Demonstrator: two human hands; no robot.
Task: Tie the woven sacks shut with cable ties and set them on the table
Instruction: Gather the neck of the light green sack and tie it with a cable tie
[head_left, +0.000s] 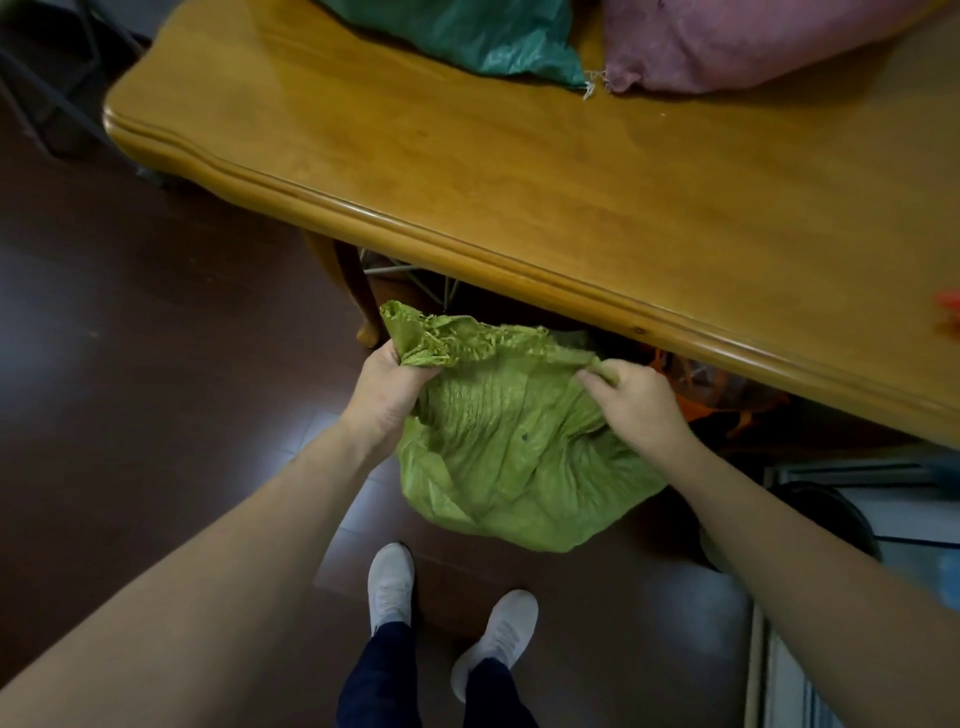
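A light green woven sack (509, 467) stands on the dark floor just in front of the wooden table (519, 197). My left hand (387, 389) grips the frayed left corner of its mouth. My right hand (636, 400) pinches the right side of the mouth's fabric. The mouth is stretched between both hands and lies mostly flat. A dark green sack (467, 36) and a pink sack (737, 41) lie at the far side of the tabletop. No cable tie shows on the light green sack.
An orange mesh bag (717, 389) sits under the table's edge, right of the sack. Something red-orange (948, 306) pokes in at the right on the tabletop. My feet in white shoes (447, 608) stand behind the sack. A table leg (358, 291) stands left of the sack.
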